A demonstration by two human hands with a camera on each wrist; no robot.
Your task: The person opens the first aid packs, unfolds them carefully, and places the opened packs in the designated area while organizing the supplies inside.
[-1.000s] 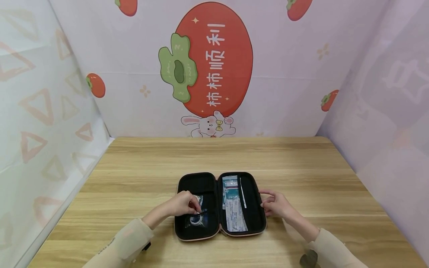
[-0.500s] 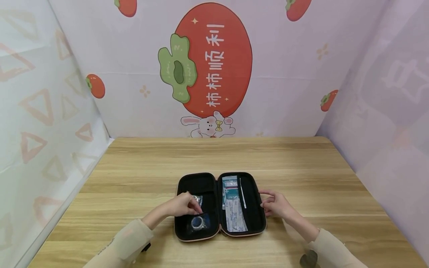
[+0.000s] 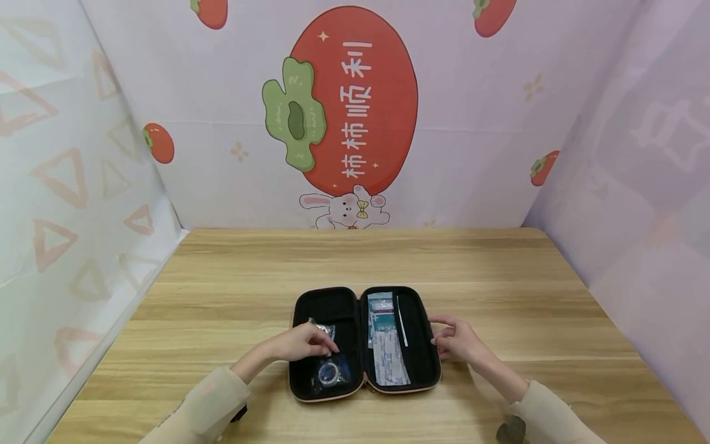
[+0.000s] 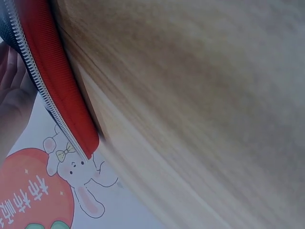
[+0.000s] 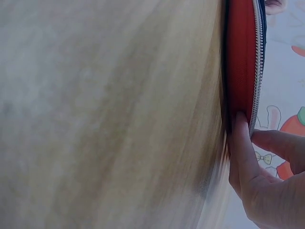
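A zip case (image 3: 327, 302) lies unfolded on the table, with a black inside and a red outer shell. My left hand (image 3: 305, 342) is over its left half, fingers loosely bent and fingertips just above a clear packet (image 3: 330, 374) holding a ring-shaped item. Another shiny packet (image 3: 328, 330) is partly hidden behind that hand. At the right rim, my right hand (image 3: 457, 339) holds the case's edge, one finger along the red side and another at the zipper, as the right wrist view shows.
In the case's right half are a printed white paper packet (image 3: 388, 357), teal-and-white packets (image 3: 381, 305) and a thin white stick (image 3: 402, 322). The wooden table (image 3: 222, 277) runs back to a printed backdrop (image 3: 466, 172), with cloth walls at both sides.
My left hand pinched at a dark edge by the packet; now its fingers have loosened and shifted slightly right. The ring packet lies fully in sight. My right hand has stayed put.
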